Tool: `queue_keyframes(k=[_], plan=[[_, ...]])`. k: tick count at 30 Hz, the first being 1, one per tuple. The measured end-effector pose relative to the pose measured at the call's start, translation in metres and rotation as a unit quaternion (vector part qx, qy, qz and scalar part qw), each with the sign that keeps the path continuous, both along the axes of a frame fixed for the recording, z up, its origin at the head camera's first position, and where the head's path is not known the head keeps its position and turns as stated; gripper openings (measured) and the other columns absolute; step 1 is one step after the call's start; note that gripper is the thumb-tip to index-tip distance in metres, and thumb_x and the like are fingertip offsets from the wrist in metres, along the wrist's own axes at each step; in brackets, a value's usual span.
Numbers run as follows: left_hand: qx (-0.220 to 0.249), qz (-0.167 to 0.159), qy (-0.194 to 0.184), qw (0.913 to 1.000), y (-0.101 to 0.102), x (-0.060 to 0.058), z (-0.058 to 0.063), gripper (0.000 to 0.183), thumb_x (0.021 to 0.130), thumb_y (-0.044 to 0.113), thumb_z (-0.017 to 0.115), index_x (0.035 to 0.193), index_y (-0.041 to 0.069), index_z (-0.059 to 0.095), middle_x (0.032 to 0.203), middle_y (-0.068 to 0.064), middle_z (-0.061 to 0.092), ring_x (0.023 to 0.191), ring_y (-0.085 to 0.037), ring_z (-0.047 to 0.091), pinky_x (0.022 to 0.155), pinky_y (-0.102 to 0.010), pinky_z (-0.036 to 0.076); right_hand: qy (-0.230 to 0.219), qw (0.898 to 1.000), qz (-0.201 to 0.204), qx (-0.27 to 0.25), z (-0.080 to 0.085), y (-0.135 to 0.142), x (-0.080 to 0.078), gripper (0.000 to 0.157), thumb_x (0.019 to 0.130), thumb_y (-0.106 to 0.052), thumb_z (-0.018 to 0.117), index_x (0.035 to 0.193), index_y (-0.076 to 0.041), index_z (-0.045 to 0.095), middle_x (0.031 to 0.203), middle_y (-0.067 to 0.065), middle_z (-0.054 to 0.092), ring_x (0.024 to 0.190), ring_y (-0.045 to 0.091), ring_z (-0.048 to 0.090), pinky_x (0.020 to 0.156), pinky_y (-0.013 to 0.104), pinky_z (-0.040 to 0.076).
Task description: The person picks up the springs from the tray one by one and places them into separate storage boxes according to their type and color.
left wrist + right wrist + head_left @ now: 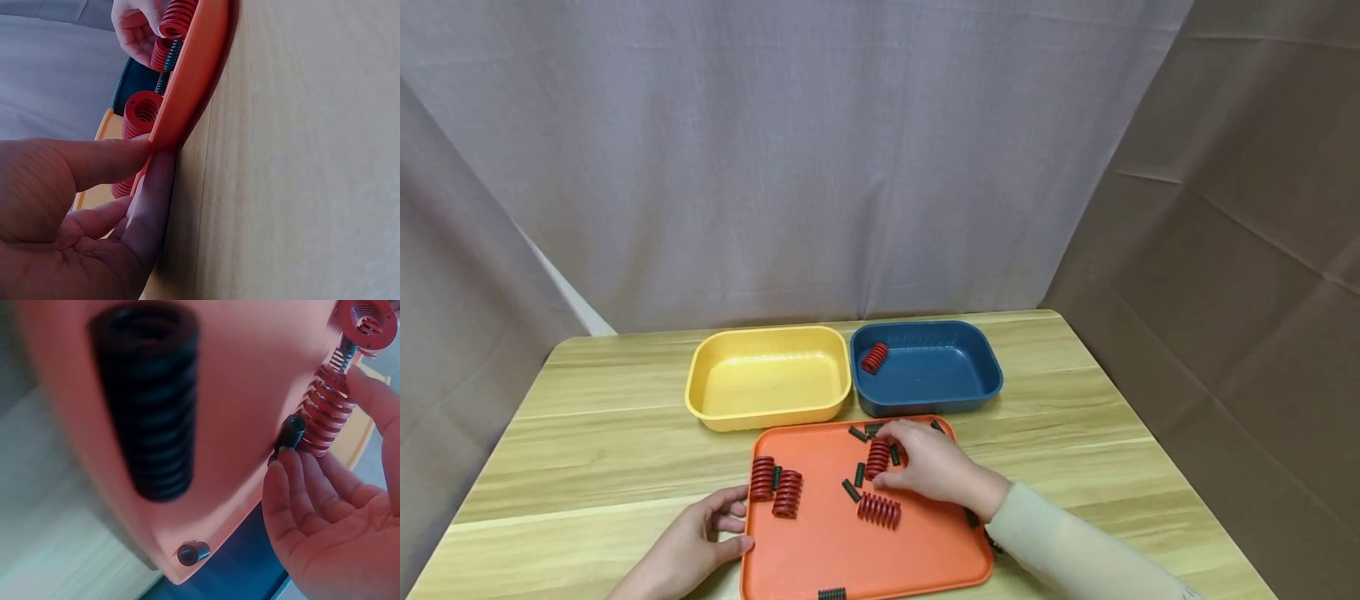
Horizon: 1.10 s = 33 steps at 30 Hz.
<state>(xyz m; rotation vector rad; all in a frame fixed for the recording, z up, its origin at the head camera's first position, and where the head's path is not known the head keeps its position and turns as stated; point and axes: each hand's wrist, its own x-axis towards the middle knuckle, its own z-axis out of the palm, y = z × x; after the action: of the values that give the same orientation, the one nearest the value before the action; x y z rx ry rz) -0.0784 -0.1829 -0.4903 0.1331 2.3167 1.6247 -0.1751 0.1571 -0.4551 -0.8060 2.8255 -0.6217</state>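
Note:
My left hand [692, 537] pinches the left rim of the orange tray [820, 546]; in the left wrist view the thumb and a finger meet at its edge [187, 87]. Over the tray, my right hand [940, 467] grips a red coil spring [877, 460] between thumb and fingertips. A small dark spring [291, 430] lies right beside those fingertips in the right wrist view. Another red spring [879, 511] rests on its side just nearer to me. Two more red springs [787, 494] lie by the tray's left rim, with a dark spring [777, 477] between them.
Behind the tray stand a yellow bin [767, 414] and, to its right, a blue bin [932, 406] with one red spring [875, 357] inside. More small dark springs [851, 490] are scattered on the tray, one at its front edge [832, 594]. A grey curtain [775, 167] hangs behind the wooden table.

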Motion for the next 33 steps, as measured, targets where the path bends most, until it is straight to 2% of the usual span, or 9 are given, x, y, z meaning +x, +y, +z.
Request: queue_keyframes(k=[5,11,13,20,24,29,33], plan=[[-0.002,0.000,-0.005,1.0000,0.000,0.000,0.000,0.071,0.078,0.015,0.081,0.134,-0.009,0.045,0.107,-0.010,0.056,0.095,-0.022,0.059,0.077,-0.024,0.048,0.009,1.000,0.003,0.001,0.001,-0.001,0.002,0.053,0.077,-0.046,0.078,0.118,-0.017,0.062,0.111,-0.005,0.062,0.102,0.017,0.056,0.089,0.039,0.046],[0.000,0.000,-0.004,1.0000,0.000,0.001,0.000,0.070,0.079,0.013,0.080,0.135,-0.009,0.045,0.108,-0.010,0.056,0.095,-0.021,0.059,0.078,-0.024,0.048,-0.009,1.000,0.012,-0.021,0.002,0.002,0.000,0.044,0.078,-0.043,0.078,0.111,-0.020,0.062,0.096,-0.010,0.060,0.085,0.013,0.056,0.075,0.030,0.046],[0.001,-0.002,0.001,1.0000,0.000,0.001,0.000,0.070,0.079,0.013,0.080,0.135,-0.010,0.045,0.108,-0.010,0.056,0.095,-0.020,0.059,0.078,-0.024,0.048,-0.010,0.999,0.010,-0.036,0.004,0.004,-0.002,0.043,0.078,-0.042,0.078,0.111,-0.020,0.062,0.095,-0.011,0.058,0.084,0.013,0.056,0.074,0.028,0.046],[-0.006,0.000,-0.010,0.9999,0.000,0.000,0.001,0.071,0.079,0.015,0.080,0.135,-0.009,0.045,0.108,-0.010,0.056,0.096,-0.021,0.059,0.078,-0.024,0.047,-0.001,0.995,-0.016,-0.100,0.018,0.013,-0.009,0.043,0.076,-0.034,0.082,0.109,-0.016,0.062,0.092,-0.007,0.059,0.086,0.017,0.057,0.074,0.029,0.047],[-0.003,-0.002,-0.005,1.0000,-0.001,0.000,0.001,0.071,0.079,0.015,0.080,0.135,-0.009,0.045,0.108,-0.010,0.056,0.095,-0.020,0.059,0.078,-0.024,0.048,0.006,0.991,-0.035,-0.129,0.025,0.020,-0.015,0.043,0.075,-0.033,0.083,0.108,-0.015,0.063,0.093,-0.006,0.060,0.085,0.018,0.059,0.073,0.030,0.048],[0.001,-0.003,0.003,1.0000,0.000,0.001,0.000,0.069,0.079,0.013,0.080,0.135,-0.009,0.045,0.108,-0.010,0.056,0.094,-0.018,0.060,0.078,-0.024,0.048,-0.011,0.983,-0.066,-0.170,0.033,0.032,-0.026,0.045,0.077,-0.036,0.082,0.112,-0.016,0.062,0.096,-0.005,0.061,0.088,0.019,0.060,0.078,0.037,0.051],[0.004,-0.003,0.001,1.0000,-0.001,0.002,0.000,0.068,0.080,0.011,0.079,0.135,-0.010,0.044,0.109,-0.010,0.056,0.095,-0.019,0.059,0.079,-0.024,0.048,-0.034,0.974,-0.097,-0.201,0.041,0.042,-0.037,0.047,0.077,-0.041,0.081,0.113,-0.018,0.061,0.099,-0.002,0.062,0.090,0.020,0.060,0.080,0.037,0.050]])
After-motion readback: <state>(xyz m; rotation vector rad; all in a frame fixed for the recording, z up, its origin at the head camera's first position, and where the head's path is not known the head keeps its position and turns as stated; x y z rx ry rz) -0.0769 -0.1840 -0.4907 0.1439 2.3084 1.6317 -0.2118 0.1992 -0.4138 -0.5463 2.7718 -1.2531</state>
